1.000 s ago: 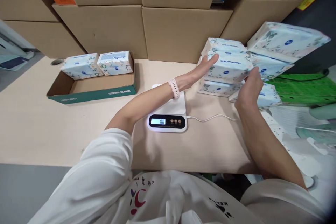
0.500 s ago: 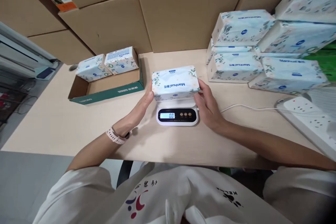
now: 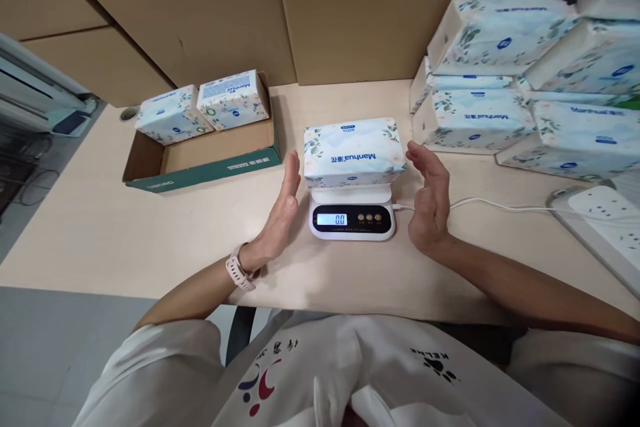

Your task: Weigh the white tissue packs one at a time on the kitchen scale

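Observation:
A white and pale blue tissue pack (image 3: 355,152) with a leaf print rests on the white digital scale (image 3: 351,195) in front of me. The scale's lit display reads 0.0. My left hand (image 3: 280,213) is just left of the pack, fingers stretched out and apart from it. On the other side, my right hand (image 3: 431,203) is held upright with a small gap to the pack, its fingers extended and holding nothing. Part of the scale's plate is hidden beneath the pack.
A green open box (image 3: 205,170) at the left holds two tissue packs (image 3: 233,100). More packs (image 3: 475,117) are stacked at the right. A white cable (image 3: 490,200) runs from the scale toward a power strip (image 3: 603,213). Cardboard boxes (image 3: 200,20) stand behind.
Both hands have let go of the tissue pack and moved outward, the left to the left and the right to the right. The pack sits on the scale. The camera view has shifted slightly.

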Available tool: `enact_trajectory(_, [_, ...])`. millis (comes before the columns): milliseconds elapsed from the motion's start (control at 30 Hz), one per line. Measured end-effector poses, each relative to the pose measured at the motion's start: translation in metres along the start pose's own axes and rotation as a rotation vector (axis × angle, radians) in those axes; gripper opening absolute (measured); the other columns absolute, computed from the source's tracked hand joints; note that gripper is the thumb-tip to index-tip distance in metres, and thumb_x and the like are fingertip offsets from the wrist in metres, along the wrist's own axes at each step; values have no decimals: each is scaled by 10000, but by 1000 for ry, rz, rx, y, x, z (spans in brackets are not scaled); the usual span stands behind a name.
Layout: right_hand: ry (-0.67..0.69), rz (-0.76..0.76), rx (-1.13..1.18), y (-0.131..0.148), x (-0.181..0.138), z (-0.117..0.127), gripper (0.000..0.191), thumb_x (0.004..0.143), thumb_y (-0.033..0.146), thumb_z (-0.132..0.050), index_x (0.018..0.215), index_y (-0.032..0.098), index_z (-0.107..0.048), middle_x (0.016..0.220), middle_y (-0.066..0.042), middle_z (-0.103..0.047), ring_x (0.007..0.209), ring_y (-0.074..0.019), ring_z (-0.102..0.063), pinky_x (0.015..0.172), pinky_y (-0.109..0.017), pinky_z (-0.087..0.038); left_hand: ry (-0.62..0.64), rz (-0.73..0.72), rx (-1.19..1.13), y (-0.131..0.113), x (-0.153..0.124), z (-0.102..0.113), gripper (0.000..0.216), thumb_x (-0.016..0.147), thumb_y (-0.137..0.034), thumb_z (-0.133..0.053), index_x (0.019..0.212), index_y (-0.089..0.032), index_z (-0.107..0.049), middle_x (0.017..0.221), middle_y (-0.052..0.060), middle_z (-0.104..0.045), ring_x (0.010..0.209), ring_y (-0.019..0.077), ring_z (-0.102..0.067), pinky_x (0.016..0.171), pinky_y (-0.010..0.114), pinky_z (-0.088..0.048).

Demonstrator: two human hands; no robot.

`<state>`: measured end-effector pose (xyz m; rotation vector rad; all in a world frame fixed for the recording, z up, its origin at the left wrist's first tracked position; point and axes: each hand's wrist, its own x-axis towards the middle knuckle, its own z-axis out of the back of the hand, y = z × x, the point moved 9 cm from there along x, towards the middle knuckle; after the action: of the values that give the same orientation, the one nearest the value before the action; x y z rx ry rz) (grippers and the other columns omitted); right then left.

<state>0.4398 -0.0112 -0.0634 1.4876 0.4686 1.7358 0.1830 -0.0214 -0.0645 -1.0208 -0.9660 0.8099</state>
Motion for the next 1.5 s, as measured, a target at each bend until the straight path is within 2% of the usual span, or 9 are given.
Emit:
enact_trajectory(167, [-10,-26,6,-2,-1,1,562,1086,578,-382,1630,445,-436,1654,-5,-524,1534,-330,-519,1292,-652,-439,-3,5,-24,-2,-3,0,684,1100,-682,-239,1730,-500,-46,1843,-160,62,1733,241,104,1437,516,-25])
enact_trajectory(300, [-7,-26,-5,-3,-2,4,570,1089,559,-380,1635,410,-439,1653,-8,-532,1526,-318,-525,1283,-637,-459,-14,-4,-39,-2,-4,0,690,1098,-682,-260,1734,-487,-77,1847,-147,33,1736,244,76,1439,508,-31])
enact_trajectory(433, [31,-41,-37,-3,-3,2,593,1085,574,-346,1658,425,-386,1691,18,-496,1571,-314,-480,1313,-636,-426,-26,-9,-62,-1,-4,1,704,1090,-705,-254,1735,-487,-75,1849,-138,28,1735,249,74,1436,516,-34])
enact_trajectory(733, [96,-51,-29,-4,-3,-4,627,1092,566,-297,1702,420,-279,1760,21,-399,1656,-311,-366,1384,-649,-309,-40,77,-100,6,-4,2,721,1071,-735,-268,1731,-498,-101,1847,-143,21,1734,252,70,1435,518,-27])
enact_trajectory(933, [118,-37,-26,-1,-2,-7,643,1094,564,-283,1718,412,-241,1777,28,-375,1666,-304,-348,1385,-656,-301,-48,88,-101,7,-2,3,760,1048,-773,-290,1732,-493,-111,1847,-135,25,1731,277,86,1434,539,-21])
enact_trajectory(1267, [121,-51,-35,-1,-1,-6,632,1088,600,-292,1704,464,-251,1773,67,-372,1669,-305,-343,1389,-665,-290,-53,86,-89,8,-3,4,752,1053,-763,-289,1733,-489,-117,1849,-134,18,1733,270,68,1434,524,-34])
enact_trajectory(1400, [116,-51,-4,0,-1,-7,604,1098,568,-302,1697,511,-248,1778,102,-354,1673,-285,-338,1400,-631,-294,-48,66,-88,7,-3,4,725,1064,-743,-280,1729,-502,-120,1849,-140,17,1734,262,72,1434,526,-44])
enact_trajectory(1500, [128,-45,12,0,-1,-8,611,1103,559,-300,1706,494,-230,1796,95,-315,1685,-293,-307,1394,-656,-288,-67,83,-93,9,-3,5,741,1054,-759,-292,1728,-499,-127,1851,-134,5,1734,271,66,1434,535,-53])
